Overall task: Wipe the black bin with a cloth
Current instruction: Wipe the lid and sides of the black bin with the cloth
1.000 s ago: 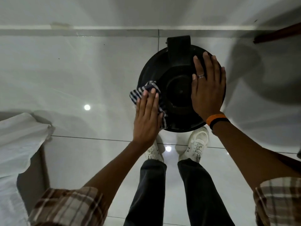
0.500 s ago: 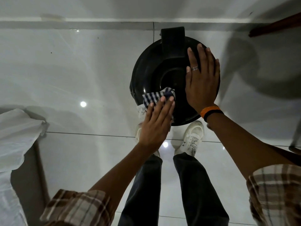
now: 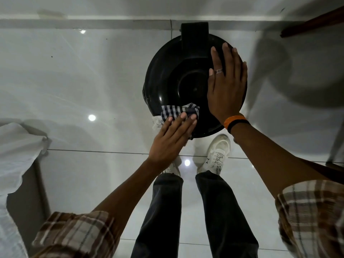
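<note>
A round black bin (image 3: 167, 75) with a glossy domed lid stands on the floor against the wall, seen from above. My left hand (image 3: 171, 138) presses a dark blue and white checked cloth (image 3: 178, 111) flat against the near edge of the lid. My right hand (image 3: 226, 84), with a ring and an orange and black wristband, lies flat with fingers spread on the right side of the lid. The bin's body below the lid is hidden.
Glossy white floor tiles (image 3: 83, 81) surround the bin. My feet in white shoes (image 3: 216, 155) stand just in front of it. White fabric (image 3: 16, 146) drapes over furniture at the left. A brown wooden bar (image 3: 312, 23) crosses the top right corner.
My left hand has slid the cloth from the lid's left side round to its near edge. My right hand stays flat on the right side of the lid.
</note>
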